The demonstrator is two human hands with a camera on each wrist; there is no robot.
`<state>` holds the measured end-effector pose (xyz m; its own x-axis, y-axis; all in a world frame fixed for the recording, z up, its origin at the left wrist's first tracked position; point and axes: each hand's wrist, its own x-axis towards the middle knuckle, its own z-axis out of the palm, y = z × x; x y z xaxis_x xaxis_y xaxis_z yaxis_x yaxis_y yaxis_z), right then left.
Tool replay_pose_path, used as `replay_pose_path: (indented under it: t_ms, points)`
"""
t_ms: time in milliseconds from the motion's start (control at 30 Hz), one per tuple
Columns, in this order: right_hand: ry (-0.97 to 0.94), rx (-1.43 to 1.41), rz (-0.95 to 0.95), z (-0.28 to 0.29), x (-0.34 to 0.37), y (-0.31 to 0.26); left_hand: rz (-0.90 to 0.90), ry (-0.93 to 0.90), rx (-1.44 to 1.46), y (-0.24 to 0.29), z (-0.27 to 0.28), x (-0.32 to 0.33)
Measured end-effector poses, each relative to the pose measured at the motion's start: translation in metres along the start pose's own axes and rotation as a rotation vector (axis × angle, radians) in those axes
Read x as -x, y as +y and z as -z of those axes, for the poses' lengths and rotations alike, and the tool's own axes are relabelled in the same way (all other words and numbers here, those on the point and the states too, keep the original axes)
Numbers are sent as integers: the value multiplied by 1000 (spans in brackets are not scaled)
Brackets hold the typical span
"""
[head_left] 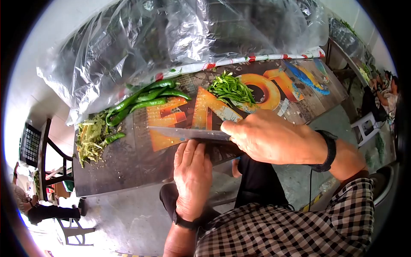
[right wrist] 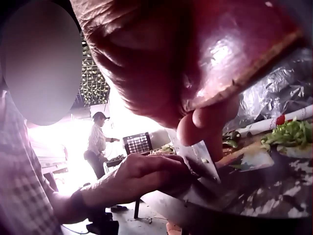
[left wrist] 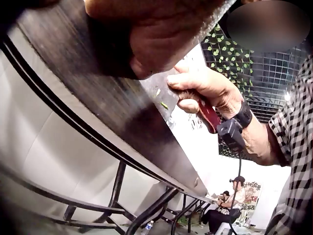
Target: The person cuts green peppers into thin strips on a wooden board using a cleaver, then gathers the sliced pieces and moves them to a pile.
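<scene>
The right hand [head_left: 274,137] grips a knife by its handle, a dark red one [left wrist: 209,116] in the left wrist view. The broad blade [head_left: 184,133] points left over the table, with green bits on it in the left wrist view. Against the blade's near side are the fingertips of the left hand [head_left: 192,175], its fingers close together; whatever may lie under them is hidden. Whole green peppers [head_left: 147,100] lie beyond the blade to the left. A pile of green pepper strips [head_left: 231,89] sits beyond the knife.
Pale green scraps [head_left: 90,139] lie at the table's left end. Clear plastic sheeting [head_left: 188,32] covers the far side, edged by a patterned roll [head_left: 205,67]. Stools and other people are in the background, with a black crate [head_left: 30,144] at the left.
</scene>
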<state>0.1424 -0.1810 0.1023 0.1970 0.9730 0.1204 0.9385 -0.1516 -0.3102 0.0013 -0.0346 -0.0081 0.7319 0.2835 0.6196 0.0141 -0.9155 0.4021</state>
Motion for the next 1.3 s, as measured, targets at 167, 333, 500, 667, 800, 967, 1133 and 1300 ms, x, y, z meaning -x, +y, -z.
replay_pose_path:
  t_ms: [167, 333, 500, 667, 800, 967, 1133, 1300]
  points:
    - [-111, 18, -95, 1, -8, -5, 8, -16, 3, -1, 1, -1]
    - [23, 7, 181, -13, -39, 4, 12, -14, -9, 0, -1, -1]
    - [10, -26, 167, -15, -40, 3, -6, -34, 4, 3, 1, -2]
    - [-17, 73, 67, -9, -15, -4, 0, -59, 77, 9, -4, -2]
    - [9, 32, 79, -12, -32, 3, -24, -54, 22, 6, -1, -5]
    - [26, 60, 116, -16, -15, 2, -7, -25, 30, 5, -4, -3]
    - [67, 17, 120, -16, -12, 8, -6, -48, 30, 4, -2, -4]
    - [117, 44, 155, -27, -48, 8, -27, -43, 8, 6, 0, -6]
